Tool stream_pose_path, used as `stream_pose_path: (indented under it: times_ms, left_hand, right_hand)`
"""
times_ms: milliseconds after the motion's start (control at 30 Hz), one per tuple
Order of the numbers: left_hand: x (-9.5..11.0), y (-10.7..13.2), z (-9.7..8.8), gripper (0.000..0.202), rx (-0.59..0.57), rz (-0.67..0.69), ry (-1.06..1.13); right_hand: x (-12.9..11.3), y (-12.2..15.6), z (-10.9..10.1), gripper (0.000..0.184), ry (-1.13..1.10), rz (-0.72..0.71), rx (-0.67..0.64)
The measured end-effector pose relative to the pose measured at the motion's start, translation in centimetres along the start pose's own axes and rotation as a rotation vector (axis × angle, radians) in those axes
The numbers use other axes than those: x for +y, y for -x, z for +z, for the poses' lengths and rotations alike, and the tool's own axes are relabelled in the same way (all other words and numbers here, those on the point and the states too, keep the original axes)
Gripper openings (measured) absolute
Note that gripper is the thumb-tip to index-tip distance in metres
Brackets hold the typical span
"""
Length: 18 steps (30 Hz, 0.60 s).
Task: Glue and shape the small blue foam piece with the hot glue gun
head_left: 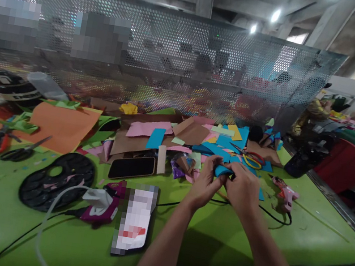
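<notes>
Between my two hands is a small piece of blue paper (222, 171), bent or rolled, held just above the green table. My left hand (206, 181) has its fingers closed on the paper's left side. On the other side my right hand (241, 185) pinches it, and its fingertips are partly hidden. Scissors with red and yellow handles (253, 160) lie just beyond my right hand. Past both hands spreads a heap of cut sheets, with blue paper (155, 138), pink paper (142, 129) and brown paper (127, 145).
A pink glue gun (286, 194) with a black cord lies at right. Left of my arms are a lit phone (133, 221), a dark phone (132, 167), a black palette-like tray (30, 185), dark scissors (25, 149) and orange paper (63, 125). A perforated metal screen (160, 71) stands behind.
</notes>
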<state>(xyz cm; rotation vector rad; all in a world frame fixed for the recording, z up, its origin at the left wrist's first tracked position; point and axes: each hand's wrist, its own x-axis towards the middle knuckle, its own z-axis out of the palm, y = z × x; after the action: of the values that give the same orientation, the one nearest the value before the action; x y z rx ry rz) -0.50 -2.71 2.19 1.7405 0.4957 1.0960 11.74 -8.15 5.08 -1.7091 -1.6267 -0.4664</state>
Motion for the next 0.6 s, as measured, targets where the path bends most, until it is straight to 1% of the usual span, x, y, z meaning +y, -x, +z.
stream_pose_path:
  times_ms: [233, 333, 433, 600]
  left_hand:
    - [-0.8, -0.1, 0.3, 0.053, 0.034, 0.009, 0.056]
    - [-1.2, -0.2, 0.4, 0.053, 0.062, 0.007, 0.090]
    - [-1.1, -0.3, 0.3, 0.055, 0.075, -0.013, 0.108]
    - [-0.3, -0.3, 0.1, 0.075, 0.079, -0.038, 0.091]
  right_hand:
    - [-0.3, 0.1, 0.6, 0.010, -0.030, 0.060, 0.009]
    - [-0.4, 0.2, 0.8, 0.007, -0.048, 0.065, -0.002]
    - [-0.5, 0.2, 0.9, 0.010, -0.059, 0.052, -0.012]
    - [-0.7, 0.3, 0.8, 0.016, -0.042, -0.021, -0.001]
